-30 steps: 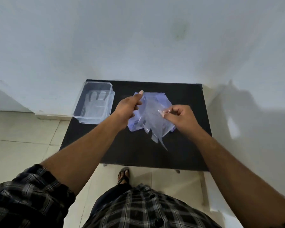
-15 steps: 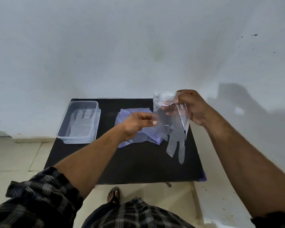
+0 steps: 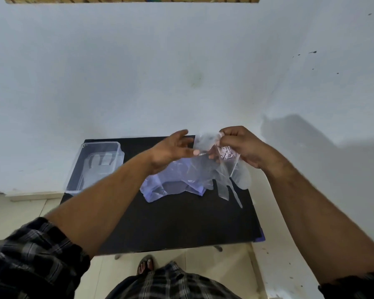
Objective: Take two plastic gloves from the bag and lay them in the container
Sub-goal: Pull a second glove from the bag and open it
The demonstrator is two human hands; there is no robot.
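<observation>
Right hand is pinched shut on the cuff of a clear plastic glove, held up off the counter; glove fingers dangle down toward 6 o'clock, tips just above or touching the black top, can't tell which. Left hand sits at 9 o'clock of the right one, palm turned in, fingers mostly spread, fingertips at the cuff's edge. Looks like it's working the cuff open or peeling layers apart, not a firm pinch; whether one glove or two stuck together hangs there, can't tell.

Under both hands: the bag, bluish film, lies crumpled flat near the counter's middle, mouth roughly toward the person. Not held by either hand.

At 9 o'clock from the bag, well apart, on the counter's far-left corner: the clear container, lid off. One glove in container lies flat on its floor, fingers pointing to 12 o'clock.

Status, my read: glove one done. Glove two is out of the bag and in hand. Left: carry it over to 9 o'clock, lay it flat on top of the first. Thin film clings, so it may need smoothing.
</observation>
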